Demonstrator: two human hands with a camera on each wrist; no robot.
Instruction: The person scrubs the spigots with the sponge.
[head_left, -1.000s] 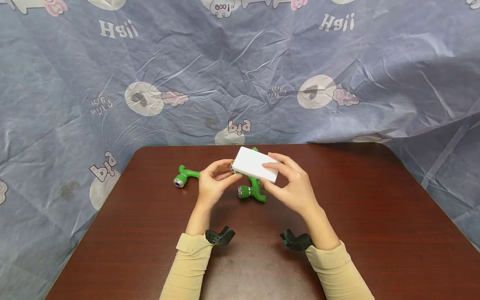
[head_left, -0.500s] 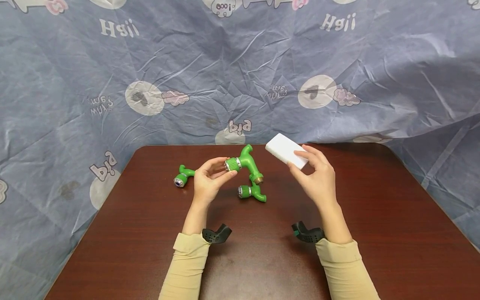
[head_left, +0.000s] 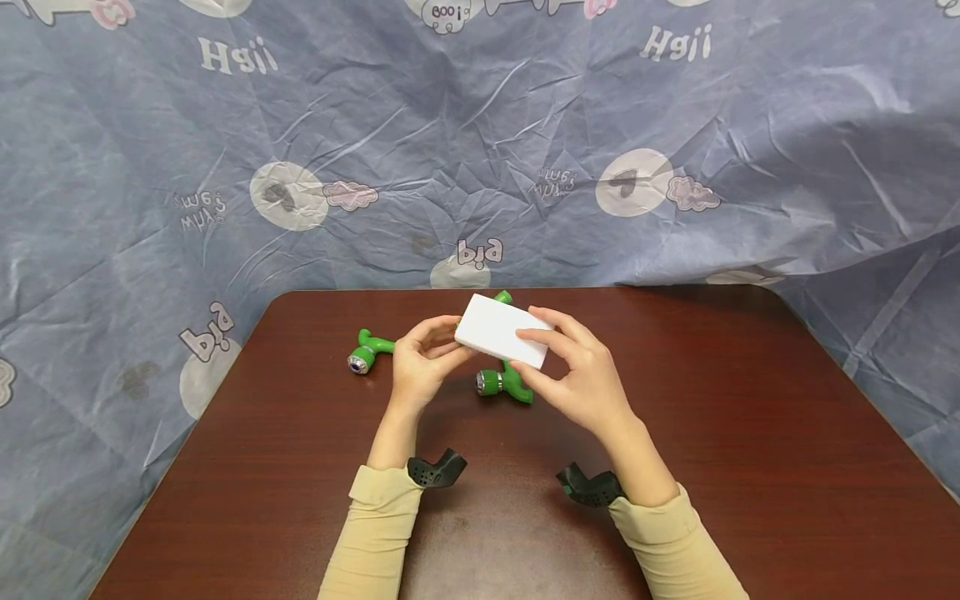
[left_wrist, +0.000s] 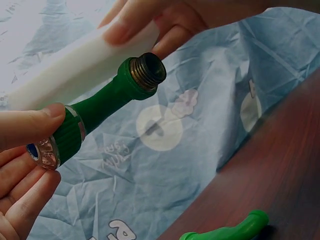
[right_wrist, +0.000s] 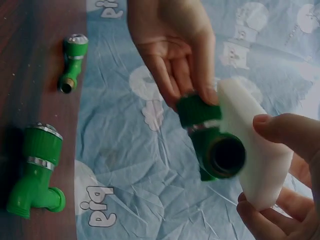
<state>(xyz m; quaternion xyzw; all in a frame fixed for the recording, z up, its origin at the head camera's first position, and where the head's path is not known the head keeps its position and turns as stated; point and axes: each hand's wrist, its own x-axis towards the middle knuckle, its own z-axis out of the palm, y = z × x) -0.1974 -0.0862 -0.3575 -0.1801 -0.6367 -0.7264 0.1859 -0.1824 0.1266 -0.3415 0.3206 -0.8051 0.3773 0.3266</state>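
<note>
My left hand (head_left: 418, 364) pinches a green plastic faucet (left_wrist: 105, 107) by its ribbed knob, up above the table. A chrome ring and a blue-centred cap show on the knob, and a brass-coloured threaded end (left_wrist: 147, 71) points away from the hand. Between the thumb and fingers of my right hand (head_left: 588, 375) is a white sponge block (head_left: 497, 330), tilted and right up along the faucet's side. In the head view the sponge hides most of that faucet; only its green tip shows past the sponge's upper edge.
Two more green faucets lie on the dark red-brown table (head_left: 712, 417): one faucet (head_left: 362, 358) left of my left hand, the other faucet (head_left: 504, 384) below the sponge. A wrinkled blue printed cloth (head_left: 420, 125) hangs behind the table's far edge.
The sponge moved off to the upper right half a second ago, baring the faucet, and is now back over it on the left. My left hand keeps its hold, barely shifted.
</note>
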